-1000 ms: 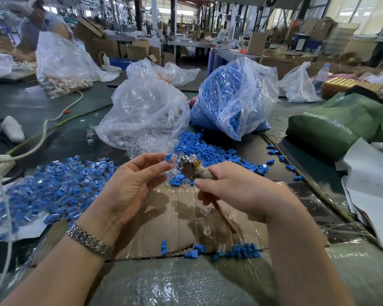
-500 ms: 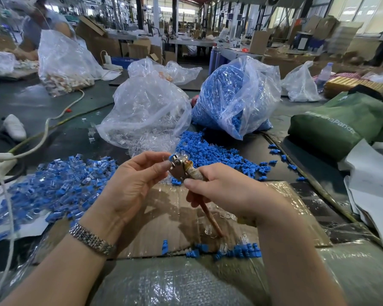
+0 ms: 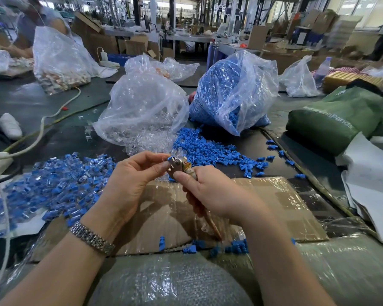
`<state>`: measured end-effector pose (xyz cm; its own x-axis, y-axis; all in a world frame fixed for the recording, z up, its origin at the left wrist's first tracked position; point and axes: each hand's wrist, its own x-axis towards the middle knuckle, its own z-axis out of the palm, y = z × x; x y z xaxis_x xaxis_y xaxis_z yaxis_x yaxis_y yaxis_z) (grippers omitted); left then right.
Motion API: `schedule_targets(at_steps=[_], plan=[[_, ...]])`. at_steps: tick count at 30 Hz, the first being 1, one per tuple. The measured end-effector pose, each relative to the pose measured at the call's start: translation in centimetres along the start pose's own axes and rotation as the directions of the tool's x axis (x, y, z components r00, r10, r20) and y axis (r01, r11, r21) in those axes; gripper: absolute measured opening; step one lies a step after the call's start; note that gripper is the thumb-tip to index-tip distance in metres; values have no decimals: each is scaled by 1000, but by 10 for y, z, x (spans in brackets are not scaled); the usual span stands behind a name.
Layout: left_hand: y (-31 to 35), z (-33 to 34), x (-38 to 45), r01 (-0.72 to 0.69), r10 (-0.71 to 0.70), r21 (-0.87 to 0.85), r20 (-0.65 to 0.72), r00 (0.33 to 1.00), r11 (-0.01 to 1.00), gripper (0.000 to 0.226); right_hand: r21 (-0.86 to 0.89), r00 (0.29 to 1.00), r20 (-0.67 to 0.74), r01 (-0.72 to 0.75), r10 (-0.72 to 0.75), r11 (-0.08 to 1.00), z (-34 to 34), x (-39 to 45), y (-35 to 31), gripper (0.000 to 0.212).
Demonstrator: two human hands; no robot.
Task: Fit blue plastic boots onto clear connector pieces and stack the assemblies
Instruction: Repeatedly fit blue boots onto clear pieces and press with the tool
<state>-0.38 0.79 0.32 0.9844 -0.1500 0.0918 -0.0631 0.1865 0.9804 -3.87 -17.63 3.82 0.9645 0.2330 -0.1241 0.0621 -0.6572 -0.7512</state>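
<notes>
Head view, assembled pile: blue-and-clear fitted pieces [image 3: 53, 184] heaped at nine o'clock.
Left hand [image 3: 128, 186]: fingertips pinching a small blue-and-clear piece [image 3: 171, 159] onto the tool tip.
Right hand [image 3: 212, 191]: clamped round the metal-tipped, wooden-handled tool [image 3: 181, 165].
Loose blue plastic boots [image 3: 208, 151]: one o'clock.
Risk: skewed pressing may jam or drop the piece.

one view only, from a camera worn on the person's head, wide-angle, so straight edges bend toward the frame's sides. it faces forward and tilts down over the table [image 3: 42, 102]. nearest to it are the two forearms, entering from the bottom corners, with the left hand [image 3: 128, 184] and right hand [image 3: 217, 193] meeting close below the lens near the frame's middle. farther off lie the plastic bags [image 3: 142, 111], and the workshop hall fills the top strip.
</notes>
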Motion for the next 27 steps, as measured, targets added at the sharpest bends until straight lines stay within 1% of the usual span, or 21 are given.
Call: schedule_targets(at_steps=[2, 4, 6, 7, 8, 9, 10, 11, 12, 13, 14, 15, 16, 17, 18, 19, 21, 23, 24, 25, 27], plan=[[0, 1, 0, 3, -3, 8, 1, 1000, 1000, 21, 9, 1000, 4, -4, 4, 1000, -1, -1, 0, 46], [1, 1, 0, 6, -6, 12, -2, 1000, 1000, 20, 60, 999, 44, -22, 19, 998, -5, -3, -1, 39], [2, -4, 1, -3, 2, -20, -24, 1000, 1000, 18, 97, 995, 94, -36, 27, 995, -12, -5, -2, 33], [3, -7, 2, -22, 20, -31, -47, 999, 999, 16, 102, 995, 96, -42, 32, 994, -15, -7, -2, 32], [5, -11, 2, -49, 48, -5, -79, 996, 999, 14, 101, 996, 79, -45, 37, 994, -19, -9, -2, 32], [5, -15, 3, -77, 86, 77, -124, 989, 994, 13, 90, 998, 46, -43, 39, 995, -23, -11, -2, 32], [5, -17, 3, -95, 131, 205, -174, 976, 974, 14, 60, 999, -4, -36, 37, 998, -28, -11, 0, 30], [4, -20, 4, -92, 183, 359, -228, 956, 929, 16, 7, 997, -74, -31, 31, 1000, -33, -12, 1, 26], [4, -21, 4, -58, 237, 519, -285, 929, 853, 15, -67, 988, -154, -37, 26, 997, -38, -10, 4, 24], [4, -22, 4, 13, 290, 671, -337, 896, 742, 12, -158, 974, -226, -63, 26, 985, -42, -8, 8, 25], [5, -25, 3, 104, 337, 797, -366, 868, 596, 10, -254, 959, -281, -115, 41, 960, -44, -4, 13, 27], [6, -29, 3, 192, 363, 879, -367, 857, 435, 9, -334, 944, -321, -185, 73, 924, -45, -1, 18, 29], [6, -31, 2, 259, 362, 920, -358, 861, 293, 9, -390, 930, -348, -258, 118, 884, -44, 3, 24, 29], [5, -32, 1, 291, 354, 936, -344, 870, 197, 9, -420, 915, -367, -324, 168, 848, -42, 5, 30, 28], [4, -32, 0, 283, 358, 948, -317, 878, 145, 9, -432, 899, -380, -380, 218, 818, -39, 7, 36, 28], [2, -30, -1, 231, 379, 965, -262, 887, 126, 9, -435, 885, -384, -424, 262, 795, -38, 7, 40, 28], [-4, -23, 0, 23, 397, 989, -80, 914, 147, 18, -437, 869, -374, -474, 324, 765, -36, 8, 44, 30], [-11, -13, 2, -149, 294, 968, 85, 952, 202, 31, -436, 861, -367, -493, 351, 753, -35, 9, 46, 32], [-15, -9, 4, -192, 224, 961, 146, 964, 199, 35, -439, 860, -363, -498, 360, 747, -35, 10, 46, 33], [-19, -6, 6, -216, 171, 961, 186, 968, 175, 39, -446, 859, -358, -503, 367, 740, -34, 11, 46, 34], [-26, -2, 8, -232, 129, 966, 217, 968, 115, 42, -462, 857, -356, -509, 374, 726, -32, 13, 47, 36]])
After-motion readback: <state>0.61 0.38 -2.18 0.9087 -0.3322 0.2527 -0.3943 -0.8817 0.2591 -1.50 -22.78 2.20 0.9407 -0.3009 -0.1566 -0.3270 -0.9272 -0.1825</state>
